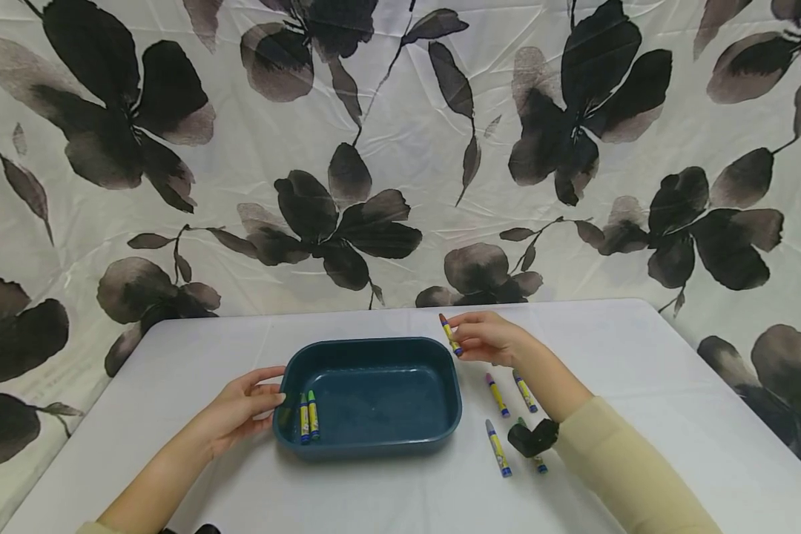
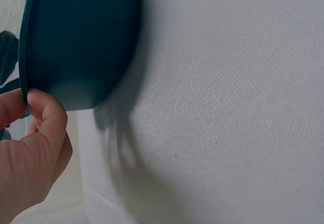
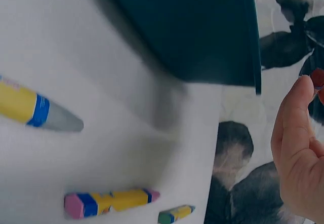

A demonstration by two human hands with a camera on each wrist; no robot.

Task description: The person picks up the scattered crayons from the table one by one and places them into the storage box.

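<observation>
Steadying hand: I saw the left hand (image 1: 243, 411) pinching the left rim of a dark teal tray (image 1: 374, 448), thumb and fingers on opposite sides of the wall.
Crayon hand: I saw the right hand (image 1: 490, 339) grasping a red-brown crayon (image 1: 450, 334) with its fingertips, tip upward, just beside the tray's far right corner.
Inside the tray: a bright green crayon (image 1: 314, 417) and a darker-tipped crayon (image 1: 304, 420) lay side by side at the left end.
On the white table (image 1: 347, 493): right of the tray lay a pink crayon (image 1: 497, 394), a gray crayon (image 1: 498, 449), a green-ended crayon (image 3: 176, 214) near the forearm, and a half-hidden crayon (image 1: 541, 466) behind the black wrist device (image 1: 532, 439).
Crayon count: I judged the work under way but short of half: two in the tray, one in hand, four outside.
Wrappers: yellow with blue bands; their small printing was unreadable to me, and I could make out no brand.
</observation>
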